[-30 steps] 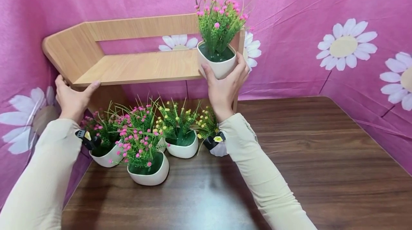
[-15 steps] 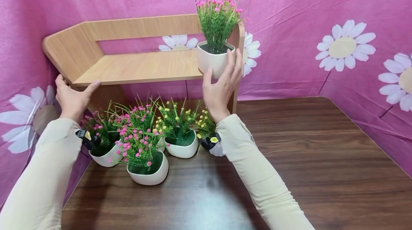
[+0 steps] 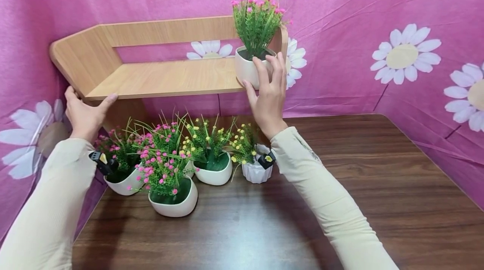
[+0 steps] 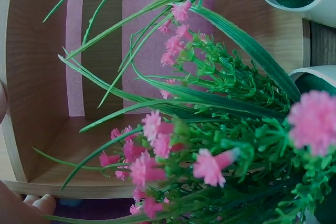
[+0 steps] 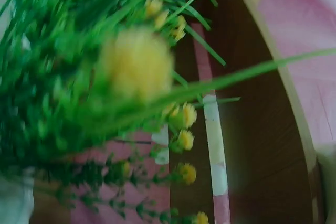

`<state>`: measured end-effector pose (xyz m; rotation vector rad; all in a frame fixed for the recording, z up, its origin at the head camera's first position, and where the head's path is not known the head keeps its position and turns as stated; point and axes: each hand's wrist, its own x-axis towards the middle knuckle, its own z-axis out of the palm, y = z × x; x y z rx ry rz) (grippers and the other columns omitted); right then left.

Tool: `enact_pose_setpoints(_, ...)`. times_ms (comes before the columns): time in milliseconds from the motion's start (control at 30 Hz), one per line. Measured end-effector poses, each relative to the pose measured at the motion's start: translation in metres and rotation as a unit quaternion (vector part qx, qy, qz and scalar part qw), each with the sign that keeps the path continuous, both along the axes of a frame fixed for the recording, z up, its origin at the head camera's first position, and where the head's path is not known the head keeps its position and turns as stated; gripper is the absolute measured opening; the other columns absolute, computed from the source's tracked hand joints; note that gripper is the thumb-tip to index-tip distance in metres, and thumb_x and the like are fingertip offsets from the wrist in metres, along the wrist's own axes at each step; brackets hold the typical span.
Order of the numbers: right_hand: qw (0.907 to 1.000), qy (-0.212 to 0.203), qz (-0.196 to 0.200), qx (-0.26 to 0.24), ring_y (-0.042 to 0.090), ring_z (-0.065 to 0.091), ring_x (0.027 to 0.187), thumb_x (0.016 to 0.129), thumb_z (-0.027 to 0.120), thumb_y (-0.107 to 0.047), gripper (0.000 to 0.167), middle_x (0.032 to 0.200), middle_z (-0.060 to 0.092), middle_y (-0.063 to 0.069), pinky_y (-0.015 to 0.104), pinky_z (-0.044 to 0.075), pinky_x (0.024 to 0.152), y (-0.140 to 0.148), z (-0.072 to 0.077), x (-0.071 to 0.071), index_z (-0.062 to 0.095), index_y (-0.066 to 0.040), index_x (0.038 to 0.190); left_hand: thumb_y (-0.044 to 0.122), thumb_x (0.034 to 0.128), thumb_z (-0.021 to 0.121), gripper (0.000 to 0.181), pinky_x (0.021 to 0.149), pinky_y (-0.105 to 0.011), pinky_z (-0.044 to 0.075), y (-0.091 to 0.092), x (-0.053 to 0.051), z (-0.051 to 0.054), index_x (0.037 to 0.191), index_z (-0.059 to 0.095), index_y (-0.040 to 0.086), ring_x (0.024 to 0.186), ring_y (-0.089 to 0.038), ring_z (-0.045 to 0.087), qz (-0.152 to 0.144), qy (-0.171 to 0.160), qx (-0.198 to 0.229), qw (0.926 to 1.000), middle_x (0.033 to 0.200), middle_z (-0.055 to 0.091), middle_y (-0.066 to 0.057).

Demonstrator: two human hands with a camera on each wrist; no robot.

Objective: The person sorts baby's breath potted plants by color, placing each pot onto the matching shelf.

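Note:
A white pot (image 3: pixel 245 67) with pink flowers (image 3: pixel 261 20) stands on the right end of the wooden shelf (image 3: pixel 170 77). My right hand (image 3: pixel 269 100) touches its front and right side, fingers spread and slightly bent, the thumb low on the pot. With my left hand (image 3: pixel 85 114) I grip the shelf's lower left corner, thumb on the front edge and fingers outside the side panel. In the left wrist view, part of that hand (image 4: pixel 21 208) shows by the shelf edge (image 4: pixel 79 189). Blurred yellow flowers (image 5: pixel 137 65) largely fill the right wrist view, which hides my right fingers.
Below the shelf, several potted plants stand on the brown table (image 3: pixel 340 203): pink-flowered ones at left, including a front pot (image 3: pixel 177 205), a yellow-flowered pot (image 3: pixel 215 175) and a yellow-flowered one in a ribbed pot (image 3: pixel 257 173). Pink cloth (image 3: pixel 332 1) hangs behind.
The pink-flowered pot came down from a forward tilt to upright on the shelf's right end, then shifted slightly right. My right fingers moved onto its front. My left hand stayed still.

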<state>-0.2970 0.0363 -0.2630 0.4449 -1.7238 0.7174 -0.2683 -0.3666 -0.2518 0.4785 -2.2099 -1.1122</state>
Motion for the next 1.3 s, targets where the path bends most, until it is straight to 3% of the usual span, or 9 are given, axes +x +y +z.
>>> enact_pose_setpoints(233, 0.9939, -0.021, -0.03, 0.104, 0.032, 0.023, 0.143, 0.088, 0.057, -0.012, 0.055, 0.143, 0.039, 0.019, 0.045, 0.01, 0.118, 0.007, 0.0, -0.004, 0.043, -0.003, 0.14, 0.051, 0.0765, 0.072, 0.098, 0.116, -0.03, 0.02, 0.0, 0.003, -0.001, 0.151, 0.017, 0.019, 0.14, -0.023, 0.029, -0.002, 0.0, -0.001, 1.0, 0.153, 0.031, -0.008)
enact_pose_setpoints(433, 0.9862, -0.016, -0.052, 0.156, 0.034, 0.03, 0.139, 0.092, 0.055, -0.016, 0.055, 0.143, 0.042, 0.019, 0.045, 0.009, 0.118, 0.016, 0.002, -0.005, 0.04, -0.003, 0.144, 0.05, 0.0763, 0.073, 0.097, 0.115, -0.03, 0.021, 0.0, 0.003, -0.001, 0.151, 0.018, 0.02, 0.139, -0.023, 0.03, 0.0, 0.005, -0.003, 1.0, 0.153, 0.033, -0.008)
enact_pose_setpoints(700, 0.9808, -0.046, -0.092, 0.166, 0.032, 0.028, 0.14, 0.093, 0.058, -0.02, 0.058, 0.146, 0.04, 0.016, 0.045, 0.005, 0.118, 0.012, 0.003, -0.009, 0.039, -0.008, 0.146, 0.048, 0.0775, 0.072, 0.096, 0.115, -0.031, 0.021, 0.001, 0.002, -0.001, 0.151, 0.018, 0.018, 0.139, -0.024, 0.03, -0.005, 0.011, -0.013, 0.9998, 0.152, 0.033, -0.009)
enact_pose_setpoints(900, 0.9738, -0.08, -0.123, 0.174, 0.035, 0.018, 0.144, 0.096, 0.053, -0.028, 0.064, 0.153, 0.027, 0.02, 0.045, 0.003, 0.119, 0.002, 0.001, -0.014, 0.029, -0.006, 0.15, 0.048, 0.0778, 0.072, 0.095, 0.115, -0.031, 0.021, 0.002, 0.003, 0.0, 0.15, 0.019, 0.017, 0.138, -0.024, 0.031, -0.004, 0.016, -0.017, 0.9997, 0.152, 0.034, -0.01)
enact_pose_setpoints(1100, 0.9638, -0.146, -0.118, 0.19, 0.031, -0.004, 0.147, 0.097, 0.045, -0.046, 0.075, 0.16, 0.004, 0.017, 0.045, 0.0, 0.118, 0.0, -0.003, -0.02, 0.013, -0.008, 0.154, 0.048, 0.0774, 0.073, 0.095, 0.115, -0.03, 0.022, 0.001, 0.002, -0.001, 0.15, 0.02, 0.017, 0.137, -0.024, 0.032, -0.005, 0.018, -0.016, 0.9997, 0.151, 0.035, -0.01)
enact_pose_setpoints(1300, 0.9602, -0.172, -0.102, 0.195, 0.027, -0.013, 0.146, 0.098, 0.039, -0.051, 0.077, 0.16, -0.004, 0.016, 0.043, -0.004, 0.118, 0.003, -0.012, -0.021, 0.009, -0.009, 0.155, 0.049, 0.0772, 0.072, 0.095, 0.115, -0.032, 0.022, 0.0, 0.001, -0.003, 0.15, 0.02, 0.017, 0.137, -0.025, 0.032, -0.003, 0.017, -0.017, 0.9997, 0.151, 0.035, -0.009)
